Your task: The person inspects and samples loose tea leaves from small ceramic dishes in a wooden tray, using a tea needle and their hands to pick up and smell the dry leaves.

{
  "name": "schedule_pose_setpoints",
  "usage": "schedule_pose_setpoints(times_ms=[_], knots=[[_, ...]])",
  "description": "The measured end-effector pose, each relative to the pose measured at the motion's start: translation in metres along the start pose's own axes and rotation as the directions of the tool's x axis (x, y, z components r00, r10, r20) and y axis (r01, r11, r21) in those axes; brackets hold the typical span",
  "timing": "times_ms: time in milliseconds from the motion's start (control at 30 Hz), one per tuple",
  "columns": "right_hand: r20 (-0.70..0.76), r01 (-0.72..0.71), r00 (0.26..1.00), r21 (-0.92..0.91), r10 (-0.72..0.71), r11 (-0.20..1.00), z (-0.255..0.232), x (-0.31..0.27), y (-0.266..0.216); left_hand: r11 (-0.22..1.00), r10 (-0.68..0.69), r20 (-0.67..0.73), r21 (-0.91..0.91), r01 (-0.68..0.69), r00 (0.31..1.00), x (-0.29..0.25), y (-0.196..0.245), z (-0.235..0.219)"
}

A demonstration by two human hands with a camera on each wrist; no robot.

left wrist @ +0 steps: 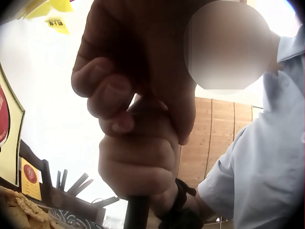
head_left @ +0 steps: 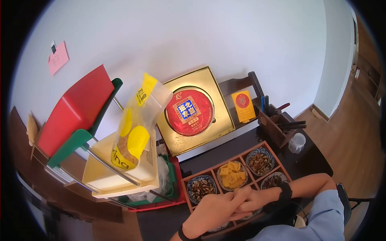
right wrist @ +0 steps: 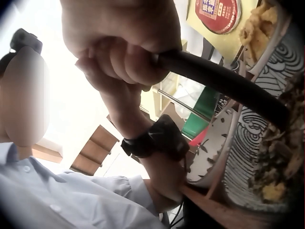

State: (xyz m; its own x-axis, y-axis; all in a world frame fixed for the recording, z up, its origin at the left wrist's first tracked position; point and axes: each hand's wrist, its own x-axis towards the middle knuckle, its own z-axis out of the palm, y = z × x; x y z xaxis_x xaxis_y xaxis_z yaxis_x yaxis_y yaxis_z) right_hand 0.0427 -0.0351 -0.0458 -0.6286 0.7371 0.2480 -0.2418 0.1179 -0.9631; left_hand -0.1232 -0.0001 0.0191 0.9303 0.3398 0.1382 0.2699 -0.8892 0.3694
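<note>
Both hands meet over a wooden divided tray (head_left: pixel 186 188) in the head view. My left hand (head_left: pixel 207 213) clasps the top of my right hand (head_left: pixel 257 199). In the left wrist view my left fingers (left wrist: pixel 112 93) curl down one side of the right fist, the thumb down the other. My right hand grips a thick, slightly curved black rod (right wrist: pixel 224 85), whose far end reaches into dark shredded dried bits (right wrist: pixel 267 176). These lie in a square wave-patterned bowl (right wrist: pixel 236 179), with one yellow crumb among them. The rod's upper end is hidden by the hands.
Other tray bowls hold yellow chips (head_left: pixel 232 176) and dark dried pieces (head_left: pixel 260 161). A dark pen box (head_left: pixel 277 128) and a clear cup (head_left: pixel 297 142) stand behind. At left is a bin rack (head_left: pixel 120 186) with a snack bag (head_left: pixel 136 132); a gold box (head_left: pixel 217 120) leans on the wall.
</note>
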Motion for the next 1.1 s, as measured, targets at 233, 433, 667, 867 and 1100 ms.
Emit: schedule_pose_setpoints(times_ms=[233,433,667,867,1100], knots=[[-0.023,-0.072,0.997,0.113,0.075,0.991,-0.004,-0.003,0.009,0.999,0.031,-0.037,-0.029,-0.032,0.999,0.001,-0.007,0.005],[-0.024,-0.085,0.996,0.007,0.085,0.996,-0.004,-0.006,0.020,0.999,0.034,-0.013,-0.035,-0.034,0.999,0.000,-0.002,0.002],[0.067,0.012,0.998,-0.032,-0.010,0.999,-0.012,-0.002,0.009,1.000,0.017,-0.052,0.000,-0.017,0.998,0.000,-0.005,0.003],[-0.043,-0.166,0.985,-0.027,0.164,0.986,-0.017,-0.003,0.014,0.999,0.028,-0.101,0.019,-0.026,0.995,0.005,-0.014,0.008],[-0.083,-0.175,0.982,-0.083,0.168,0.981,-0.013,-0.007,0.010,0.999,0.035,-0.101,-0.022,-0.038,0.994,0.002,-0.015,0.015]])
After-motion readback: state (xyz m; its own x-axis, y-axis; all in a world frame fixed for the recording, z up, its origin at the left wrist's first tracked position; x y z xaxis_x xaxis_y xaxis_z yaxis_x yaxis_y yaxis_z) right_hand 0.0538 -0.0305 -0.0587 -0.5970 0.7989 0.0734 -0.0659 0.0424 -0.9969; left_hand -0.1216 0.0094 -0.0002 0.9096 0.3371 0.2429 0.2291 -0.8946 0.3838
